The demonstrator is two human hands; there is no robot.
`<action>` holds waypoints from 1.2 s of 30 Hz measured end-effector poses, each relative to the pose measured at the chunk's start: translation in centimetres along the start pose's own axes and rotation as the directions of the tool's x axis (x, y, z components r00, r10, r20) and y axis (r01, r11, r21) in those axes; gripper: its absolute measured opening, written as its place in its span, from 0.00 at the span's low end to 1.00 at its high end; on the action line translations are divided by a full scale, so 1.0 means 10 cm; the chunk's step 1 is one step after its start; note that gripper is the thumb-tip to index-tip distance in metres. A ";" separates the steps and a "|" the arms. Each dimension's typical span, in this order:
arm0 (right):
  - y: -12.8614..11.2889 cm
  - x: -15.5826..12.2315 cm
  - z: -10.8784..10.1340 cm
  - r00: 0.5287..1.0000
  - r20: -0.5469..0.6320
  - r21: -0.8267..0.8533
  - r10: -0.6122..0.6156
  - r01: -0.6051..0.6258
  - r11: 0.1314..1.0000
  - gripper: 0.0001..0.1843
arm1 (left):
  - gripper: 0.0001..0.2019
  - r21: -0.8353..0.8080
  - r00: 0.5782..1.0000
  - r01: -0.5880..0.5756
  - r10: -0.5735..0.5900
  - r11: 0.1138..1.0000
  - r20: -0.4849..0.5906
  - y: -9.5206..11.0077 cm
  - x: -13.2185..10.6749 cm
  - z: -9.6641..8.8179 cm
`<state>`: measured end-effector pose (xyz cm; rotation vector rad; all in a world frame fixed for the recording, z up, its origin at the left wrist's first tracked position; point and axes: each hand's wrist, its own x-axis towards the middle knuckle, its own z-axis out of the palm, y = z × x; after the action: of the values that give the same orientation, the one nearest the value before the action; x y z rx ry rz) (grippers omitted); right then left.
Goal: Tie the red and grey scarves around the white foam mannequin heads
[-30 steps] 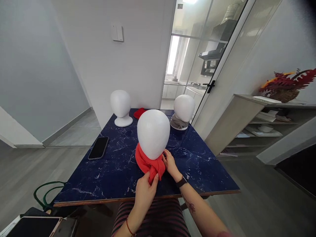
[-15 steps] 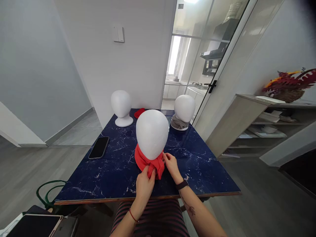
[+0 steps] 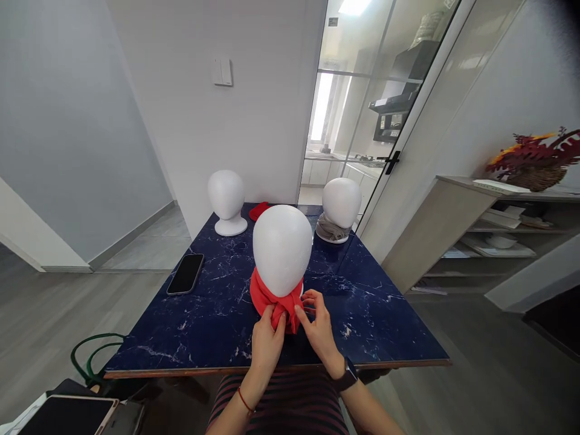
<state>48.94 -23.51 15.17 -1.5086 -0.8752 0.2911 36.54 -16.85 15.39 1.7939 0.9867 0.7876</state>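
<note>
A white foam mannequin head stands near the middle of the table, a red scarf wrapped round its neck. My left hand pinches the gathered front of the scarf between thumb and fingers. Just right of the scarf is my right hand, its thumb and fingers apart, the thumb tip at the cloth's edge; whether it touches, I cannot tell. Farther back, a second foam head stands bare on the left. A third foam head on the right wears a grey-brown scarf.
The dark blue marbled table stands against the wall. A phone lies at its left, and a red cloth sits at the back. Below left are a tablet and green bag handles. A shelf unit stands at right.
My right hand has turned and opened its fingers beside the scarf, where it had held the cloth's right side. My left hand stays on the front. The view has shifted slightly.
</note>
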 end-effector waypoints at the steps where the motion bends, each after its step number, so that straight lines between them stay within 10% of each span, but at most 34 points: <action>1: 0.00 -0.03 0.02 0.999 0.032 0.005 -0.003 0.003 1.000 0.19 | 0.14 -0.020 1.000 0.014 -0.014 1.000 -0.008 0.00 0.00 0.00; 10: 0.12 0.16 0.12 0.996 -0.076 0.054 0.039 -0.035 0.998 0.14 | 0.14 -0.028 0.999 -0.018 0.019 0.999 0.027 0.02 -0.01 -0.01; 18: 0.38 0.71 0.19 0.943 -0.109 0.138 0.315 -0.300 0.944 0.21 | 0.12 -0.036 1.000 -0.027 0.028 0.999 0.007 -0.01 0.00 0.02; 36: 0.50 0.85 0.23 0.926 -0.152 0.312 0.345 -0.287 0.906 0.10 | 0.10 0.070 0.989 -0.141 0.144 0.988 -0.036 -0.04 0.07 0.00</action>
<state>54.90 -15.68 12.83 -1.3769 -0.3991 0.4719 36.79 -16.19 15.09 1.9299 0.9291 0.8917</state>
